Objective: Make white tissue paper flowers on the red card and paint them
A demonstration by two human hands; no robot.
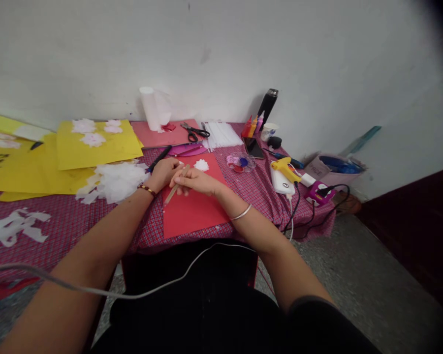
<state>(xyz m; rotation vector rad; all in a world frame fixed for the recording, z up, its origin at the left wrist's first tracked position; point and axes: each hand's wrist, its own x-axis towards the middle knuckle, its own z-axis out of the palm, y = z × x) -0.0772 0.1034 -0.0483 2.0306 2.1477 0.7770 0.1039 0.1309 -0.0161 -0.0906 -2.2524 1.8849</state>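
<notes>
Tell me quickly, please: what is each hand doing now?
Left hand: curled, resting on the red paper sheet; grip cannot be told.
Right hand: closed on a thin wooden stick.

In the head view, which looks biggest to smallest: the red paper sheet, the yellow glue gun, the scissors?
1. red paper sheet, clearly largest.
2. and 3. yellow glue gun and scissors look alike; the scissors lie farther away, so no ranking.

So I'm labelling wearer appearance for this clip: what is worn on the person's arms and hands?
Both forearms are bare. The left hand has a dark beaded bracelet at its wrist; the right hand has a thin silver bangle. A dark short sleeve shows on the right upper arm. No gloves.
</notes>
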